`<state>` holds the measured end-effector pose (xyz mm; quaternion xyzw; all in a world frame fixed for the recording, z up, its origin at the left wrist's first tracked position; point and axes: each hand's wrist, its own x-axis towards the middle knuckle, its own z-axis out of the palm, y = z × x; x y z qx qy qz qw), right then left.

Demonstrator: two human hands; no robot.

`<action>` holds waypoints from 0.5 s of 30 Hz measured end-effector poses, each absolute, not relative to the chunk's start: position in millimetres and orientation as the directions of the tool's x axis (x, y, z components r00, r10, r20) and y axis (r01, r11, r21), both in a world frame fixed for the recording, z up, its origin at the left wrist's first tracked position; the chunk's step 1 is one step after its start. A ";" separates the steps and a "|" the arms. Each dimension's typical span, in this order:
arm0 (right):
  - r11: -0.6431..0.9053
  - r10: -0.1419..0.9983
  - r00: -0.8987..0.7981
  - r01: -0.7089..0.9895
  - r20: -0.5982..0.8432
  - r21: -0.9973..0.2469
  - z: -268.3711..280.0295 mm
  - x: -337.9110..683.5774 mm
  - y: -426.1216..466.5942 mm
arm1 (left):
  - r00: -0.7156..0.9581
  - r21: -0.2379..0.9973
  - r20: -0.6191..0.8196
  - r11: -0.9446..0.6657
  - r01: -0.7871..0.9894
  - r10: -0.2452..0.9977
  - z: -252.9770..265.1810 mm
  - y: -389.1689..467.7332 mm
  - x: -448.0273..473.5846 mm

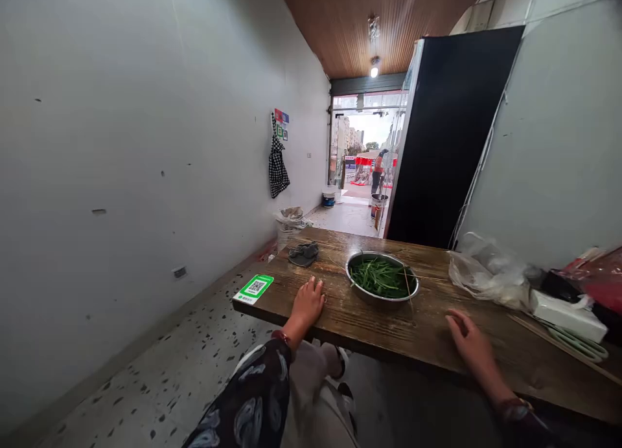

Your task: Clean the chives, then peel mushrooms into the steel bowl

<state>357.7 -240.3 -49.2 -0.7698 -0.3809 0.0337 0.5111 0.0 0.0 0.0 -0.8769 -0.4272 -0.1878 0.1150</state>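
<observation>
My left hand [310, 302] rests on the wooden table [359, 328], palm down with its fingers stretched forward and nothing in it. To its right stands a round metal bowl [383, 298] full of long green leafy stems [376, 276]; a few thin stalks hang over the rim. My right hand [467, 338] lies on its side on the tabletop, right of the bowl, thumb apart from the fingers and holding nothing. Neither hand touches the bowl. A dark crumpled cloth [303, 254] lies beyond my left hand, and a green QR code card [255, 288] sits at the left corner.
Along the table's right side are a clear plastic bag [490, 276], a white box [568, 313] and pale green looped cord [578, 346]. A bagged bin [290, 223] stands behind the table's far left corner. A tall black panel [447, 137] rises behind. Someone stands outside the doorway.
</observation>
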 end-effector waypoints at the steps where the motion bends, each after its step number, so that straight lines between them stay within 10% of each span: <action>1: -0.175 0.611 0.716 0.538 0.338 -0.824 -41.9 355.8 -239.5 | 0.565 -0.036 0.422 -0.609 0.792 0.710 -1.0 0.8 0.4; 15: -0.178 0.771 0.505 0.757 0.389 -0.629 44.0 330.4 -158.4 | 0.596 -0.044 0.372 -0.627 0.777 0.712 10.5 15.0 2.7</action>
